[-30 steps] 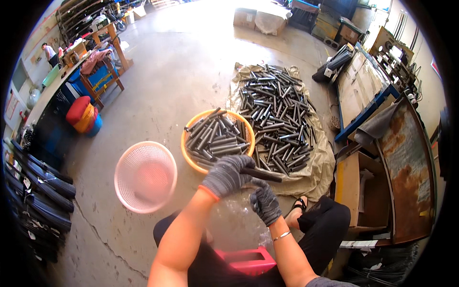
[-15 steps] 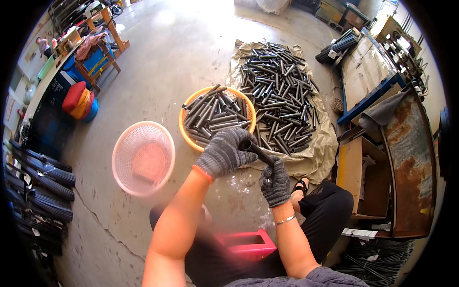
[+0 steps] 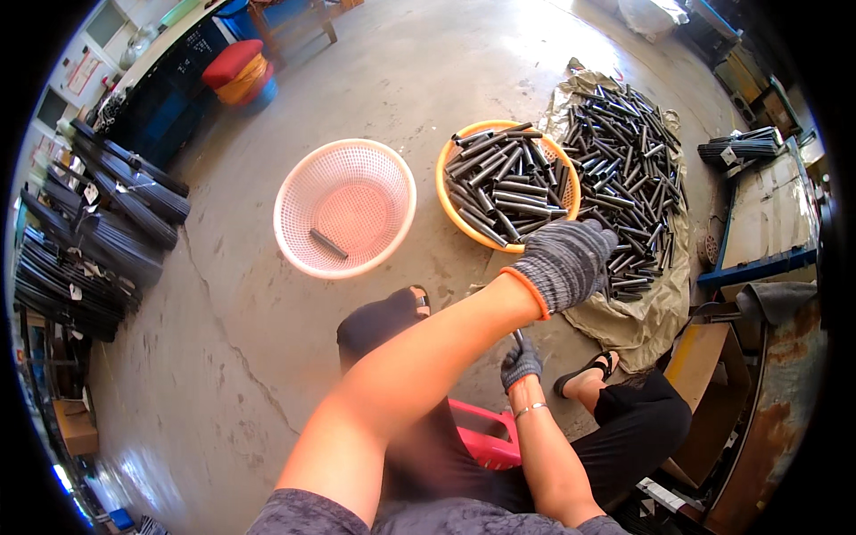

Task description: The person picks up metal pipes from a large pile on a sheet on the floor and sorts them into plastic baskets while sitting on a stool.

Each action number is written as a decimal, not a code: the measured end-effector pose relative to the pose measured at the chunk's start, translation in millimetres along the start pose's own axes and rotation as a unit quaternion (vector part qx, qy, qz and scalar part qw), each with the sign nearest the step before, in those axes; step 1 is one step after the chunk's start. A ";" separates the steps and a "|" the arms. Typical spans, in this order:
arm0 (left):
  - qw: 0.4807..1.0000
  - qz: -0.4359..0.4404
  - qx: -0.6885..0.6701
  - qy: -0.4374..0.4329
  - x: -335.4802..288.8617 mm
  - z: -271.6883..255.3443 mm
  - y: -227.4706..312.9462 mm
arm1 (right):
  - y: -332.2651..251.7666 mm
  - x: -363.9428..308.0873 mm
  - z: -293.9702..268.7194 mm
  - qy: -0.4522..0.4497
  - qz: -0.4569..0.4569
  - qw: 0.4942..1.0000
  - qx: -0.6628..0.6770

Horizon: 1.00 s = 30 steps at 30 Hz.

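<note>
My left hand (image 3: 566, 260), in a grey striped knit glove with an orange cuff, reaches across in front of the pile of dark metal tubes (image 3: 629, 160). Its fingers are curled, and whatever they hold is hidden behind the glove. Lower down, near my knees, my right hand (image 3: 522, 364) is gloved too and closed around a slim metal tool (image 3: 519, 337); only its shiny end shows. An orange basket (image 3: 443, 183) heaped with tubes stands just beyond my left hand. Left of it, a pink basket (image 3: 299, 192) contains a single dark tube (image 3: 328, 243).
The loose tubes lie on a tan cloth (image 3: 615, 330). A pink stool (image 3: 490, 437) shows under me. Bundles of dark rods (image 3: 116, 196) are stacked along the left, and a cardboard box (image 3: 704, 374) stands at the right. A red padded seat (image 3: 234, 64) is farther back.
The view has turned left. The dark tube held between my hands is out of sight now. My hands have moved apart, the left reaching out to the right toward the tubes.
</note>
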<state>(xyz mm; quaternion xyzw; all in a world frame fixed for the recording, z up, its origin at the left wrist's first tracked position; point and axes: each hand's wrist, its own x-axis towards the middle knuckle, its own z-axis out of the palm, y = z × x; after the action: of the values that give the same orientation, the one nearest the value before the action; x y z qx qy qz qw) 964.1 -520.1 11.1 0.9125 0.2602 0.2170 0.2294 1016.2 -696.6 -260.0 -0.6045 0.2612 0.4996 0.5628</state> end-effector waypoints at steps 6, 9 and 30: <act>1.000 0.007 0.011 -0.019 1.5 1.9 -3.6 | 10.1 -8.5 80.7 -0.331 -0.320 0.779 -0.426; 0.999 0.020 0.043 0.012 0.3 0.9 -5.8 | 10.9 -7.0 82.6 -0.331 -0.231 0.821 -0.405; 1.000 0.010 0.015 0.006 8.4 3.9 -21.0 | 52.6 147.8 -221.6 0.188 0.129 0.971 -0.077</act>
<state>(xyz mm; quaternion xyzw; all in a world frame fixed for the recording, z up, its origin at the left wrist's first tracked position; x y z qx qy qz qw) 964.7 -500.5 -0.8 0.9171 0.2554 0.2211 0.2119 1092.6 -880.9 -444.2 -0.6902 0.3986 0.4644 0.3859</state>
